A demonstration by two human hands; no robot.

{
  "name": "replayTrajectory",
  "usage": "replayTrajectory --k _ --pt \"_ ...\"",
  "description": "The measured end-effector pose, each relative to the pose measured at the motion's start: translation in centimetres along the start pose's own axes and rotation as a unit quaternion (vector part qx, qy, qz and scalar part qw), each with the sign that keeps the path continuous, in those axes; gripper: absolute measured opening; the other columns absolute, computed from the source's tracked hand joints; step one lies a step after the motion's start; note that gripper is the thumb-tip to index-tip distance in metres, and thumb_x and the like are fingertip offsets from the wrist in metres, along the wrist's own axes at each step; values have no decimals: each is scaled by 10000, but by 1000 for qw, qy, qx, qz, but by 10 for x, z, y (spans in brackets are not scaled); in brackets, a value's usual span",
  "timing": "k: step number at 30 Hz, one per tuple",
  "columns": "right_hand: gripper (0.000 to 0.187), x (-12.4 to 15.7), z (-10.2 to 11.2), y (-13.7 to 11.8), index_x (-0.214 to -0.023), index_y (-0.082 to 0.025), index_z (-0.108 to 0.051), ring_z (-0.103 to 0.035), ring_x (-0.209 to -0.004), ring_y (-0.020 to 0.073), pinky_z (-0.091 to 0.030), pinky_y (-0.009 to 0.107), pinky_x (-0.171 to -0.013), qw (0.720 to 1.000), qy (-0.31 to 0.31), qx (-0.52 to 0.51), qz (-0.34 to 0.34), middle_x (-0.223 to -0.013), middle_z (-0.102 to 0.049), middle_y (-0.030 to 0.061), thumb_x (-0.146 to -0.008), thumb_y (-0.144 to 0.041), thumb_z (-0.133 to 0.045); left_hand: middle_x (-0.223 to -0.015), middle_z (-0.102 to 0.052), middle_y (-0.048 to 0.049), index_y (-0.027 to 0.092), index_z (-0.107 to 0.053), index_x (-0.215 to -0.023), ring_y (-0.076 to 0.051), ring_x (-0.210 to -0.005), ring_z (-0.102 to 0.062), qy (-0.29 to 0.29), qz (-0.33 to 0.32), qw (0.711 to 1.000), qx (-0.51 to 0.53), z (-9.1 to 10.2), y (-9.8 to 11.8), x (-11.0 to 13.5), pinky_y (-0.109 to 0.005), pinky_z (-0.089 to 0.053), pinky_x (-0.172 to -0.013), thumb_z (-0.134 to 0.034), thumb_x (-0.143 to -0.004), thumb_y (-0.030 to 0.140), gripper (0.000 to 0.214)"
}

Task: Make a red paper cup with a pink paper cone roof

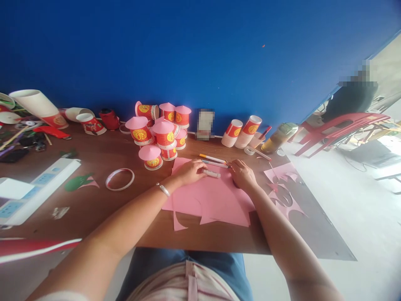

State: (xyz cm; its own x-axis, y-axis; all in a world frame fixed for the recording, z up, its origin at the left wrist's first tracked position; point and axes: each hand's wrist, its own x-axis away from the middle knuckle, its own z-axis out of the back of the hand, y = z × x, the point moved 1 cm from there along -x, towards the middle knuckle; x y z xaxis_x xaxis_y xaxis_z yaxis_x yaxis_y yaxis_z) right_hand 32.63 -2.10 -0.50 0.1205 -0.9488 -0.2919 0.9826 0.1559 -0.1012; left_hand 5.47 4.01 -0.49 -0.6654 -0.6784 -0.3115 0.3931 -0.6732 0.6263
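Several sheets of pink paper [188, 200] with curved cut-outs lie in front of me on the brown table. My left hand [193, 171] is closed over their upper left part, its fingertips at one end of a white glue stick [213, 174]. My right hand [242, 173] rests palm down at the upper right of the paper, fingers bent together. Whatever is under them is hidden. Its fingertips meet the ends of a yellow-and-white pen [211, 158] and a bluish pen [213, 163], which lie just beyond the glue stick.
Red paper cups with pink cone roofs [164, 133] stand stacked at the back. Further right are stacked cups [249, 131], a tape roll [249, 150] and a bottle [278, 138]. Pink scraps [285, 188] lie right; a ring [120, 179] and power strip [40, 184] left. A person sits beyond.
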Motion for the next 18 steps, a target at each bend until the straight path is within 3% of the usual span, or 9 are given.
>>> replayTrajectory --k 5,9,13,15,18 --pt "304 3 -4 -1 -1222 -260 -759 -675 -1146 281 -594 406 -958 999 22 -30 21 -1200 -751 105 -991 -222 -566 -920 -753 -40 184 -734 -964 -180 -827 -663 28 79 989 121 6 -2 -1 -299 -506 -776 -689 -921 410 234" --pt "277 2 -5 0 -1198 -268 -765 -667 -1145 276 -594 400 -957 998 19 -53 12 -1191 -748 98 -998 -251 -574 -773 -667 -16 166 -694 -898 -132 -660 -550 63 155 942 292 18 -1 -2 -266 -422 -616 -657 -901 595 430" --pt "269 2 -4 1 -1184 -275 -766 -666 -1140 274 -594 401 -962 998 11 -55 6 -1193 -747 92 -985 -245 -588 -738 -598 -6 170 -627 -824 -100 -600 -475 86 174 902 385 27 0 -2 -256 -379 -575 -679 -876 623 459" --pt "275 2 -3 1 -1195 -268 -764 -665 -1153 276 -592 407 -980 998 9 -57 11 -1204 -747 95 -988 -245 -583 -766 -613 -8 172 -639 -862 -103 -613 -486 78 169 905 383 26 0 -2 -259 -391 -587 -673 -885 609 439" --pt "313 2 -2 0 -1228 -252 -755 -661 -1179 276 -589 405 -996 998 5 -58 20 -1221 -745 104 -995 -217 -551 -851 -680 -18 176 -693 -990 -127 -688 -557 43 143 946 289 19 -1 -1 -274 -448 -656 -673 -918 534 366"
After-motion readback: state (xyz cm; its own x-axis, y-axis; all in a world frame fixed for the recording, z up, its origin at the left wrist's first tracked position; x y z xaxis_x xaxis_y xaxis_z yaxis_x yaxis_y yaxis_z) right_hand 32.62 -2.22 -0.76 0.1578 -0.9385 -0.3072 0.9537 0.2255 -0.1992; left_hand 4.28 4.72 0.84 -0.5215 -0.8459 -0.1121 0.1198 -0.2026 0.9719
